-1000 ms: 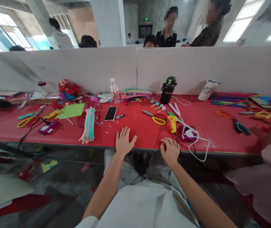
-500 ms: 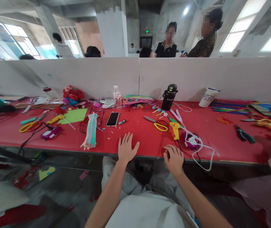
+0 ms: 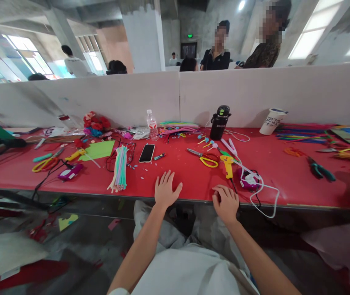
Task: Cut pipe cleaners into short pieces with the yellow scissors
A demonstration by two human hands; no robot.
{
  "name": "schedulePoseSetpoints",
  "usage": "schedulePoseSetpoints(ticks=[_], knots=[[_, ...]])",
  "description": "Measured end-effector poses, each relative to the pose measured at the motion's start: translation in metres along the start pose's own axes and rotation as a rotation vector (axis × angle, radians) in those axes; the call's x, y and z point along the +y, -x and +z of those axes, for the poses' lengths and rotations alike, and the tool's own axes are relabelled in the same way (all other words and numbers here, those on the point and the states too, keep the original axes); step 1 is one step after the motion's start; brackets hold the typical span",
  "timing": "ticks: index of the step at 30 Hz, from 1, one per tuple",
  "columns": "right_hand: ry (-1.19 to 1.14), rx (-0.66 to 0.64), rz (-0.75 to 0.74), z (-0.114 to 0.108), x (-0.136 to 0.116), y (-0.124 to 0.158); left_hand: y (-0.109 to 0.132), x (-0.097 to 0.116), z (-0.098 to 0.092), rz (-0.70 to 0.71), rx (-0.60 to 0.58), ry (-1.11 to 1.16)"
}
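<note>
The left hand (image 3: 166,190) lies flat on the red worktop (image 3: 291,184), near its front edge, with the fingers spread and nothing in it. The right hand (image 3: 226,203) rests on the same edge (a little to the right), its fingers bent and pressed together, holding nothing visible. Left of the left hand lies a bundle of pipe cleaners (image 3: 119,168). Just beyond the right hand is a yellow glue gun (image 3: 227,164), then yellow-handled scissors (image 3: 207,159), and farther left a smartphone (image 3: 147,153).
</note>
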State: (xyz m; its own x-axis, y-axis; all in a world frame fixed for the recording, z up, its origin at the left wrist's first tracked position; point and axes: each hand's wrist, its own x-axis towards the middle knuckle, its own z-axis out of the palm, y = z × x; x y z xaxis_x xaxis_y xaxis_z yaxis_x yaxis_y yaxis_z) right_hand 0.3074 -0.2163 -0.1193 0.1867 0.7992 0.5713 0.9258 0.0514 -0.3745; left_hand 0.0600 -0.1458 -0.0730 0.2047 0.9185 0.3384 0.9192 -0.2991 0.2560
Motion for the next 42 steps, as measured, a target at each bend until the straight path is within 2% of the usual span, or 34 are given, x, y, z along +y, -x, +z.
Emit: schedulePoseSetpoints(ticks=[17, 24, 31, 42], knots=[[0.032, 0.014, -0.029, 0.0017, -0.0004, 0.0007, -0.0007, 0.0026, -0.0009, 0.013, 0.003, 0.002], [0.076, -0.007, -0.035, 0.0028, 0.0008, 0.001, -0.0008, 0.0036, 0.0003, -0.023, -0.031, -0.01], [0.053, -0.023, -0.024, 0.0017, 0.0023, 0.0007, 0.0, 0.0042, 0.0024, -0.011, -0.011, -0.04], [0.045, 0.01, -0.033, 0.0021, 0.0007, 0.0013, 0.0025, 0.0025, 0.0012, -0.009, 0.019, 0.031]])
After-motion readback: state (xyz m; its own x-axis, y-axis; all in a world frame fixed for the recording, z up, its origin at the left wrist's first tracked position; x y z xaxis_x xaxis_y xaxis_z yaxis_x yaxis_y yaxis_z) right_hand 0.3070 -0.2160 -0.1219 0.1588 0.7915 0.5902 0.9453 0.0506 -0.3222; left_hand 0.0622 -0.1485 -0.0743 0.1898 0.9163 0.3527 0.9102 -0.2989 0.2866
